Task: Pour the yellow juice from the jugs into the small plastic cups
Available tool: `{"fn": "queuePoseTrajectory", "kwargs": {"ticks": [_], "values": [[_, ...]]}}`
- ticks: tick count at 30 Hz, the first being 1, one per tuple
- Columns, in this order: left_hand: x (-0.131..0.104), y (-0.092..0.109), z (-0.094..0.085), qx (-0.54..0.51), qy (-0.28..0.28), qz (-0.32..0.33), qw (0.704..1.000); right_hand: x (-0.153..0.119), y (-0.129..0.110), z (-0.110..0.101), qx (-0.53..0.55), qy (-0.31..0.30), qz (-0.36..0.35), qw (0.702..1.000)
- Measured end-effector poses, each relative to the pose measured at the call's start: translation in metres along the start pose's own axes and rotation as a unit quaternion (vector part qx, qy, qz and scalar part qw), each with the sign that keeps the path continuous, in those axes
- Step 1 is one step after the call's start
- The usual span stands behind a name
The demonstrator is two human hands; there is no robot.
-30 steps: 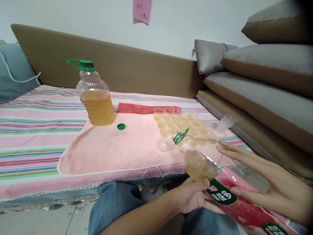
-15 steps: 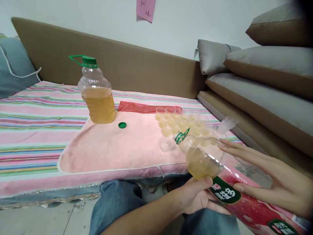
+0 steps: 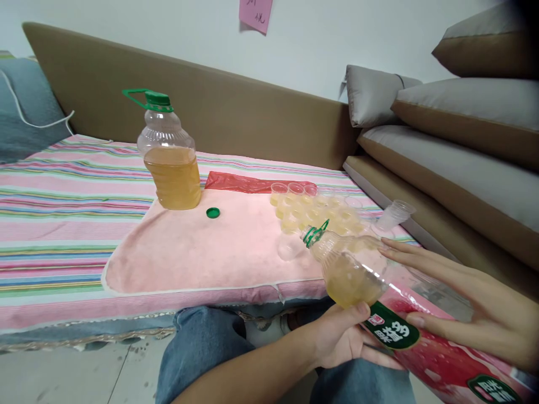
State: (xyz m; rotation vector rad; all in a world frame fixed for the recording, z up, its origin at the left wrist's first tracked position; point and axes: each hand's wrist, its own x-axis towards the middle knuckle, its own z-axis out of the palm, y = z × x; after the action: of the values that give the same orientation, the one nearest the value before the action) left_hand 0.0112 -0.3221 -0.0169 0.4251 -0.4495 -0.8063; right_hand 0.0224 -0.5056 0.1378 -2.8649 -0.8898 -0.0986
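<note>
A large clear bottle (image 3: 356, 280) with a pink label and green neck ring lies tilted across both hands, its open mouth toward the cups. Pale yellow liquid sits in its upper part. My left hand (image 3: 345, 339) supports it from below, thumb on the label's edge. From the right, my right hand (image 3: 471, 303) grips the bottle's side with fingers stretched along it. Just beyond the mouth are rows of small clear cups (image 3: 314, 210) holding yellow liquid. One clear cup (image 3: 289, 247) stands nearest the bottle mouth.
A second large bottle (image 3: 174, 177) with a green handled cap stands at left. A green cap (image 3: 213, 212) lies on the pink cloth (image 3: 181, 252). Behind is a red plastic sheet (image 3: 240, 183). Stacked clear cups (image 3: 396, 215) lean at right, beside piled cushions (image 3: 455, 146).
The view has shifted slightly, moving the scene a little to the right in the picture. Both hands keep their hold on the tilted bottle.
</note>
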Motion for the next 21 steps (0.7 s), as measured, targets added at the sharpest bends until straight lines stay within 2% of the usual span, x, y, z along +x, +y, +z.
{"fn": "queuePoseTrajectory", "kwargs": {"ticks": [11,21], "values": [[0.0012,0.0025,0.0017,-0.003,0.012,-0.026,1.0,0.0049,-0.0082,-0.0052,0.016,0.003,-0.002,1.0],[0.0023,-0.0005,-0.0015,-0.016,0.003,-0.018,1.0,0.0045,-0.002,-0.0025,0.009,-0.004,0.011,1.0]]}}
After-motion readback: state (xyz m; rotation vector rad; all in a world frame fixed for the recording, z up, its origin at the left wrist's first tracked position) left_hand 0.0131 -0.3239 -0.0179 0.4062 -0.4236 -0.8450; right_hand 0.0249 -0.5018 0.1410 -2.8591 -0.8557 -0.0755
